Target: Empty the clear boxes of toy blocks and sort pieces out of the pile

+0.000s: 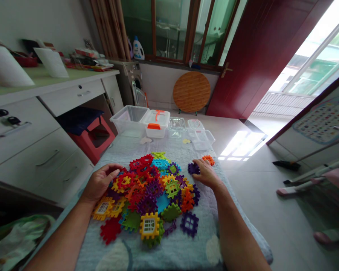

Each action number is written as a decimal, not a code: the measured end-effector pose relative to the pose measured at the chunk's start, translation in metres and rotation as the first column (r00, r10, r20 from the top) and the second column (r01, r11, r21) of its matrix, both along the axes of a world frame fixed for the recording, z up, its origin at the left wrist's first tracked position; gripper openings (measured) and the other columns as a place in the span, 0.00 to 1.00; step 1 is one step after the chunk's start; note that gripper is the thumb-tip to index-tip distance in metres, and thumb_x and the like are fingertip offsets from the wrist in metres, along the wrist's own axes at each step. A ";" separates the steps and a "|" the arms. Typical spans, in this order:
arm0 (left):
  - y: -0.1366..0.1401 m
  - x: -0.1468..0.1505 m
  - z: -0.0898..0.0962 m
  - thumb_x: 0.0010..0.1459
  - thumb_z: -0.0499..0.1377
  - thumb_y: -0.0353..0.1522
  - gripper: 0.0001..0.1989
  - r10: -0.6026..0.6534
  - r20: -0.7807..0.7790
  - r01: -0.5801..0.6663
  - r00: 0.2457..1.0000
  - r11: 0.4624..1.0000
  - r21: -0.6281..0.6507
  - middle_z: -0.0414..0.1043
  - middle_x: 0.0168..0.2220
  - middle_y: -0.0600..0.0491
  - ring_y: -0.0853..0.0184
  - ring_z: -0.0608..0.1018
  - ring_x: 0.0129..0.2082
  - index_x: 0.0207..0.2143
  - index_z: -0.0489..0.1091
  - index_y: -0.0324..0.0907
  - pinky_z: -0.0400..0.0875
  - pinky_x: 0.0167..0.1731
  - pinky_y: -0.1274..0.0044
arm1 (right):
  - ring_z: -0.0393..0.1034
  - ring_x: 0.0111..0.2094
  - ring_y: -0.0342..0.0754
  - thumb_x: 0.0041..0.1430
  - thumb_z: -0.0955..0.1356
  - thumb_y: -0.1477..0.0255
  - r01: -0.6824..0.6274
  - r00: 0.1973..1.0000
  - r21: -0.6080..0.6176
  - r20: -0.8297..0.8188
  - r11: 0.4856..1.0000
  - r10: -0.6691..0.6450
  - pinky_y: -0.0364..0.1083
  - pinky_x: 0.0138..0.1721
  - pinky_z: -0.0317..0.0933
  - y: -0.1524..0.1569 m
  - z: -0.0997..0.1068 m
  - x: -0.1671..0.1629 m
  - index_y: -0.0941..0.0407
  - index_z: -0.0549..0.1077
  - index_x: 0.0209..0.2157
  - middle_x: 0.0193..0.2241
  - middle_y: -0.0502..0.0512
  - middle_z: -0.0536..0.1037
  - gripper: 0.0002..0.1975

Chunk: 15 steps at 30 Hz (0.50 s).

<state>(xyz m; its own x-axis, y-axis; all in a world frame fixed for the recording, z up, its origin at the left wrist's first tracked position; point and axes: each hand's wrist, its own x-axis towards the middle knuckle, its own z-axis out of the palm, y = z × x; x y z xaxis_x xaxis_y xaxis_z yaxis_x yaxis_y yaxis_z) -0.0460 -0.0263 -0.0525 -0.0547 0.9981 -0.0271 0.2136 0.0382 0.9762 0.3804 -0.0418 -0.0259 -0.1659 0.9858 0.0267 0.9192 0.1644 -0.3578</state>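
Observation:
A heap of interlocking plastic building tiles (147,188) in red, purple, yellow, green, blue and orange lies on the cloth-covered table. My left hand (101,181) rests at the heap's left edge, fingers loosely bent and thumb apart, beside red tiles (125,177); no tile shows in its grasp. To the right of the heap, my right hand (207,174) has its fingers and thumb around the edge of a dark purple tile (192,169). Just beyond those fingers lies an orange tile (208,160). A purple window tile (189,224) lies flat at the near right.
Along the table's far end stand a clear open bin (130,116), a lidded box with orange latches (157,126) and smaller clear containers (177,125). A red stool (97,137) and white drawers (45,150) are at left. The cloth (192,252) drapes over the table edges.

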 end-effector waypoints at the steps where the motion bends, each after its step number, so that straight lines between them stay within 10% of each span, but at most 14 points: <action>1: 0.000 0.001 0.001 0.49 0.64 0.45 0.21 -0.002 0.002 0.002 1.000 1.000 -0.004 0.78 0.35 0.51 0.63 0.78 0.30 0.40 0.73 0.41 0.74 0.31 0.74 | 0.62 0.53 0.57 0.49 0.69 0.72 0.005 1.000 0.006 0.001 1.000 -0.005 0.52 0.53 0.56 0.001 -0.001 -0.001 0.58 0.68 0.55 0.50 0.62 0.72 0.29; 15: -0.001 0.002 0.002 0.49 0.65 0.45 0.20 -0.001 0.017 0.001 1.000 1.000 -0.004 0.79 0.35 0.52 0.62 0.79 0.30 0.40 0.74 0.41 0.74 0.31 0.74 | 0.68 0.42 0.57 0.50 0.69 0.62 0.258 0.954 0.107 0.130 0.960 -0.271 0.50 0.44 0.58 0.002 -0.005 -0.021 0.57 0.72 0.45 0.39 0.62 0.74 0.21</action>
